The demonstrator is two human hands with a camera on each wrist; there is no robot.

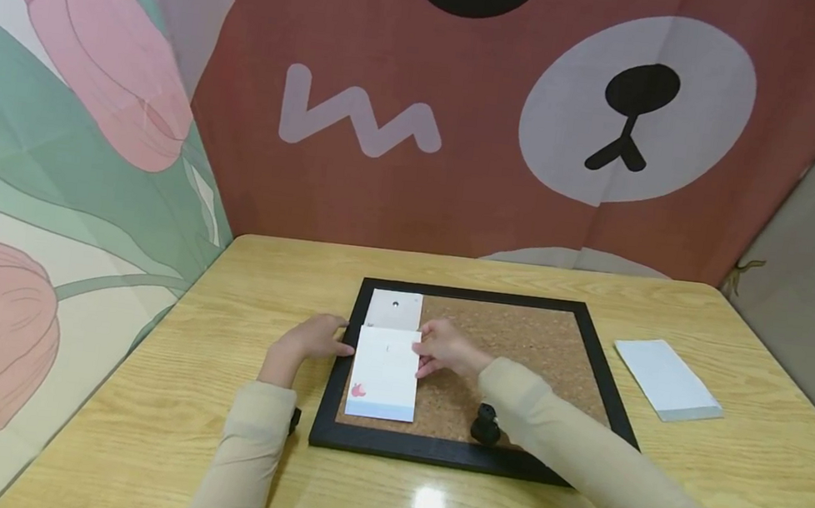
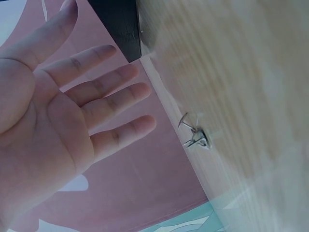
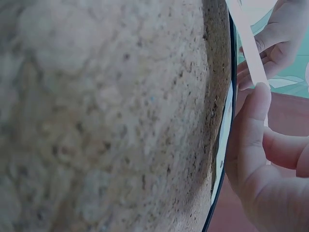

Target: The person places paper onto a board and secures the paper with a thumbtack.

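Note:
A white note sheet (image 1: 385, 373) with a pink print and a pale blue bottom band is over the left part of a black-framed cork board (image 1: 519, 334). My right hand (image 1: 445, 349) pinches its right edge between thumb and fingers; in the right wrist view the sheet (image 3: 252, 53) appears almost edge-on, raised off the cork. Above it, another white sheet (image 1: 395, 313) lies on the board with a small pin (image 1: 396, 304) near its middle. My left hand (image 1: 311, 338) is at the board's left frame, fingers extended and palm bare (image 2: 63, 116) in the left wrist view.
Small metal pins (image 2: 197, 137) lie on the wooden table in the left wrist view. Right of the board is a white paper pad (image 1: 668, 380). A small black object (image 1: 485, 425) shows by the right sleeve. Printed curtains (image 1: 467, 127) stand behind the table.

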